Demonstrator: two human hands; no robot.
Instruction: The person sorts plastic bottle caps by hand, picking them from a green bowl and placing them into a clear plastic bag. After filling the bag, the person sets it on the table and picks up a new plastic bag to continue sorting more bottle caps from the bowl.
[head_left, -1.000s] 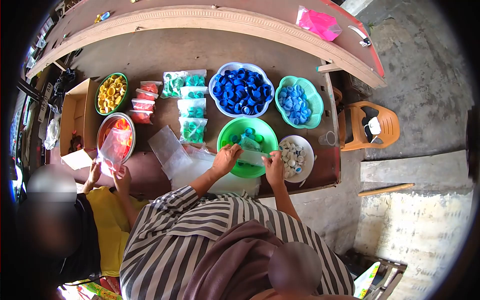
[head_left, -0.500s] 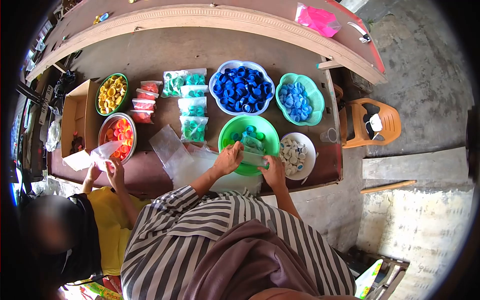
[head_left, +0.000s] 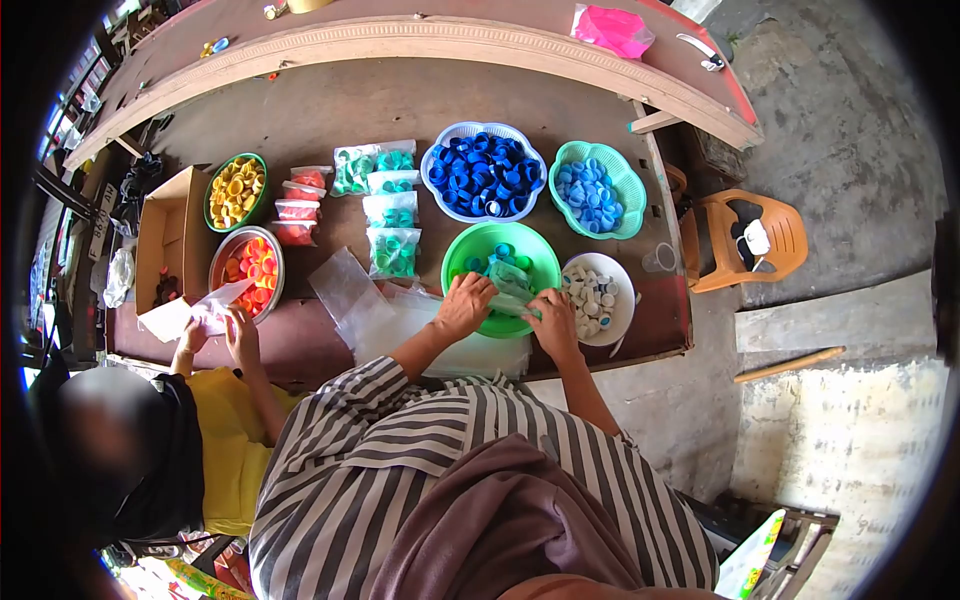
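Both hands are over the front of a bright green basin (head_left: pixel 546 259), which holds green bottle caps (head_left: pixel 503 252). A clear plastic bag (head_left: pixel 513 292) stretches between them, with green showing through it. My left hand (head_left: pixel 466 304) pinches the bag's left side at the basin's front left rim. On the other side, my right hand (head_left: pixel 553 321) has its fingers closed on the right end of the bag. Flat empty plastic bags (head_left: pixel 400 335) lie on the table beneath my left forearm.
Filled cap bags (head_left: pixel 393 210) stand behind my left hand. Around the basin are a basket of dark blue caps (head_left: pixel 484 170), a basket of light blue caps (head_left: pixel 592 195) and a bowl of white caps (head_left: pixel 595 300). At left, another person's hands (head_left: pixel 238 335) hold a plastic bag.
The bag between my hands has gone from a flat, taut strip to a more bunched, slanting shape. My left hand has turned more palm-down. The whole view has shifted slightly.
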